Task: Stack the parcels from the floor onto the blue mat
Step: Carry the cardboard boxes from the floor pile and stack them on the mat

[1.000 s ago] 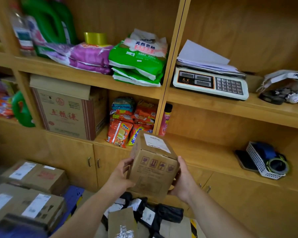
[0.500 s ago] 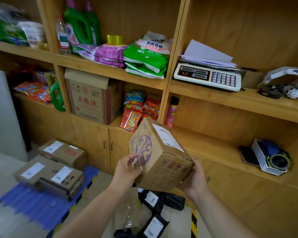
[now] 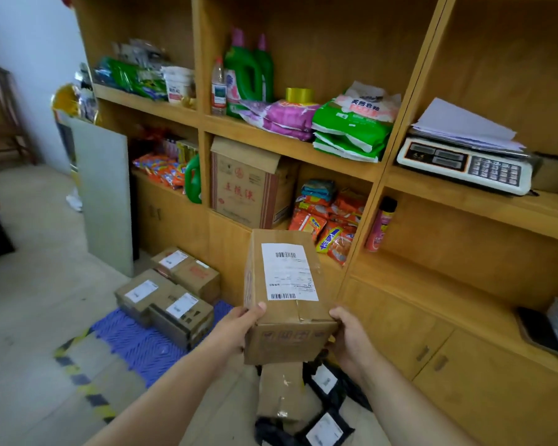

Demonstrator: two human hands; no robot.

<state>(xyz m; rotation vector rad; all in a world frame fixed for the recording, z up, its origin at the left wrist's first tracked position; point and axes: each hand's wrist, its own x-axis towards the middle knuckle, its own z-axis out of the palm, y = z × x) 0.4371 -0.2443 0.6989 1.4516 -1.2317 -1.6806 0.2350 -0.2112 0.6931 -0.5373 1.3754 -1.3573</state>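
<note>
On the floor nearest the person lie black plastic mailer bags (image 3: 325, 380) with white labels and a flat brown parcel (image 3: 282, 394). Above them both hands hold a rectangular cardboard box (image 3: 287, 300) in the air; the left hand (image 3: 236, 329) and the right hand (image 3: 351, 342) grip its near corners, thumbs on the taped top beside a white shipping label. Further left, the ribbed blue mat (image 3: 136, 342) carries four cardboard parcels (image 3: 168, 297). Behind stands a wooden shelf (image 3: 400, 194) with soft bags and a scale (image 3: 464, 165).
</note>
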